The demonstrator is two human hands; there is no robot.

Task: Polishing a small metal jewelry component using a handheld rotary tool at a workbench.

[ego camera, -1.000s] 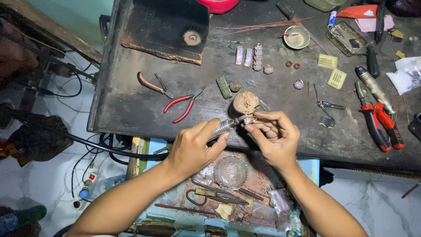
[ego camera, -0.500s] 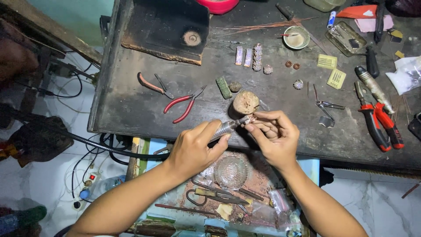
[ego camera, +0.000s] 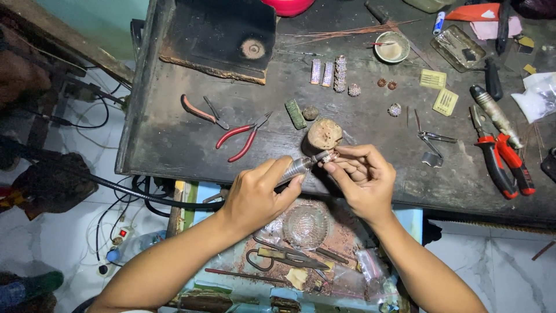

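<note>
My left hand [ego camera: 258,194] grips a slim metal rotary handpiece [ego camera: 301,167], its tip pointing right toward my other hand. A thick black cable [ego camera: 127,191] runs from it off to the left. My right hand [ego camera: 362,177] pinches a very small piece between thumb and fingers, right at the tool's tip; the piece itself is too small to make out. Both hands hover over the front edge of a dark, worn workbench [ego camera: 174,139]. A round wooden peg [ego camera: 324,133] sits just behind the fingertips.
Red-handled pliers [ego camera: 243,136] and a brown-handled pair [ego camera: 200,111] lie left of centre. More red pliers [ego camera: 507,159] lie at the right. Small beaded pieces [ego camera: 333,72], a small bowl [ego camera: 392,47] and a charred block [ego camera: 223,35] sit at the back. An open drawer holds a glass dish [ego camera: 307,223] and scissors [ego camera: 281,258].
</note>
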